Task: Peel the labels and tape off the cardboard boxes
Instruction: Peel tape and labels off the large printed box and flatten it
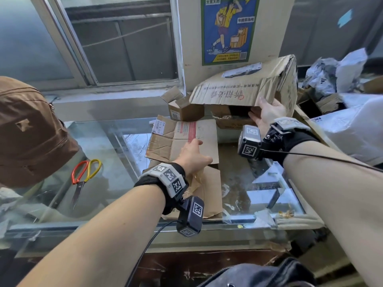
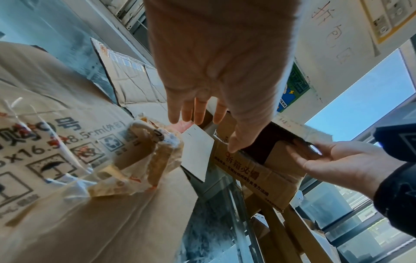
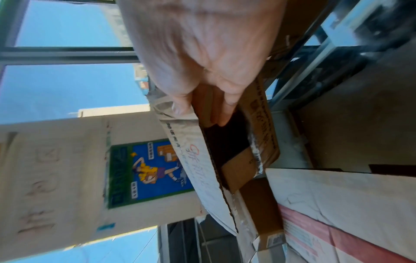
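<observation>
The right hand [image 1: 267, 112] grips the light, crumpled cardboard box [image 1: 244, 88] by its open flap edge at centre right; the left hand [image 1: 192, 156] hovers with relaxed fingers.

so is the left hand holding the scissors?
No. The scissors lie untouched on the glass counter, while the left hand reaches with straight fingers over the flattened cardboard.

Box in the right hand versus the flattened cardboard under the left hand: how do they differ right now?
The held box is lifted and tilted, still three-dimensional; the flattened cardboard lies flat on the glass counter. The right hand grips the held box's edge; the left hand only rests open on the flattened cardboard. Both are brown and still carry white labels.
</observation>
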Available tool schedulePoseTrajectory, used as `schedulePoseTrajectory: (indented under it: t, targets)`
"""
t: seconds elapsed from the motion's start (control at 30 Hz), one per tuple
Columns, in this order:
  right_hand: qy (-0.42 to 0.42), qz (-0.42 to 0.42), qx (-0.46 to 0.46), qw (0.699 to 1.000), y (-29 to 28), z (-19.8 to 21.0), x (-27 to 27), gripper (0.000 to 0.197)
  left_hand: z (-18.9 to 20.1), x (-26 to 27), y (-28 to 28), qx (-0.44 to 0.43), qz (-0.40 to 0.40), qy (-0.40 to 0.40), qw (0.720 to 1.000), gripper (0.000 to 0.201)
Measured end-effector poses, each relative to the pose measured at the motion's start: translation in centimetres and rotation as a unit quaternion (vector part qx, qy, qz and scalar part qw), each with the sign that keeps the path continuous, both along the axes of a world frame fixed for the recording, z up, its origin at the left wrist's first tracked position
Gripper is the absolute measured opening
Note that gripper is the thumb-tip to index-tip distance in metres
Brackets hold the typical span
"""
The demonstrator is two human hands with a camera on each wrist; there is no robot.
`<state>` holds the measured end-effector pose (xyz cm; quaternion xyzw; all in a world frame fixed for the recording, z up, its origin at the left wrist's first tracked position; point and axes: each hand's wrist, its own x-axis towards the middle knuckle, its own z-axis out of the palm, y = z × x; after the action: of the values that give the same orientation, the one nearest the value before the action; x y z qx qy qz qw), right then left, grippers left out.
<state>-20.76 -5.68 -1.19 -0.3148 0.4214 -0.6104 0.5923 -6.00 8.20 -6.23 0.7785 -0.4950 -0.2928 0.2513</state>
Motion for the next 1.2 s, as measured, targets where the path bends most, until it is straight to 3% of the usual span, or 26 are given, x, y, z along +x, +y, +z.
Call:
schedulePoseTrajectory:
  t: [0.17, 0.37, 0.5, 0.7, 0.9, 1.03, 1.13, 1.2]
  targets:
    - [0.023, 0.023, -0.129, 0.991, 0.8, 3.8, 0.0, 0.013, 1.4, -0.6, -1.6, -0.014, -0.012, 0.015, 1.0, 0.073]
    - [0.184, 0.062, -0.236, 0.952, 1.4, 6.0, -0.6, 0.02, 3.1, -2.0, -3.4, -0.09, -0.048, -0.011, 0.995, 0.084]
    - [0.255, 0.11, -0.253, 0.927, 2.2, 5.8, -0.8, 0.019, 4.2, -3.3, -4.0, -0.108, -0.075, 0.024, 0.991, 0.089]
    - [0.14, 0.13, -0.187, 0.964, 3.1, 7.1, -1.3, 0.012, 3.5, -4.4, -4.0, -0.122, -0.14, -0.079, 0.979, 0.085]
    - [0.037, 0.153, -0.213, 0.964, 4.4, 10.0, -1.0, 0.011, 3.4, -5.8, -4.5, -0.111, -0.181, -0.1, 0.972, 0.062]
    - [0.034, 0.157, -0.216, 0.963, 4.6, 10.2, -1.3, 0.01, 3.6, -6.7, -4.0, 0.003, -0.267, -0.175, 0.948, 0.053]
    - [0.06, 0.145, -0.195, 0.968, 4.4, 9.0, -2.1, 0.008, 2.2, -7.6, -3.6, 0.089, -0.316, -0.154, 0.932, 0.054]
    - [0.095, 0.119, -0.167, 0.974, 4.1, 7.8, -2.6, 0.007, 1.0, -8.3, -3.4, 0.1, -0.315, -0.149, 0.932, 0.057]
